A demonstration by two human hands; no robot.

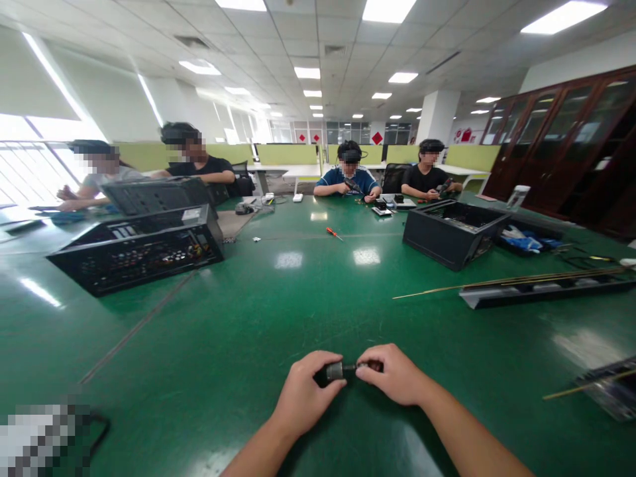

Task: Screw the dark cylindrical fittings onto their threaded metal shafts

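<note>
My left hand (pixel 304 391) is closed around a small grey metal cylinder (pixel 335 371) with a dark end, held just above the green table. My right hand (pixel 396 376) pinches a dark brown, copper-tinted piece (pixel 376 366), partly hidden by the fingers. A thin dark shaft (pixel 350 368) bridges the gap between the two parts, lying roughly level. Whether the shaft is fixed to the cylinder or only sits in it I cannot tell.
A red-handled screwdriver (pixel 332 232) lies mid-table. Open black computer cases stand at left (pixel 139 255) and right (pixel 450 232). Thin brass-coloured rods (pixel 437 290) rest across a dark metal channel (pixel 546 289). Several people sit at the far side, some handling parts.
</note>
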